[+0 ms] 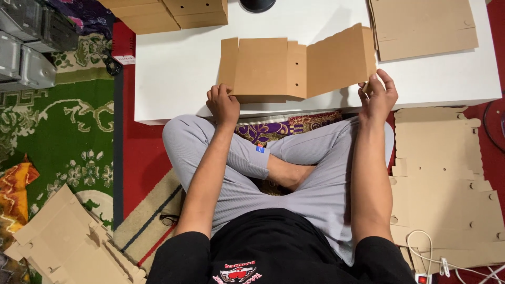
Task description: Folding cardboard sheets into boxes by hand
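Brown cardboard sheet spans between left hand and right hand, both gripping its edges

Cardboard blank lies on bench near front edge, left hand at its left end, right hand at its right. Flat sheets behind-right on bench, folded boxes behind-left. More sheets on floor right.

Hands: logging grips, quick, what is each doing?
Left hand: fingers curled, pressing the cardboard box blank.
Right hand: fingers closed on the blank's right edge.
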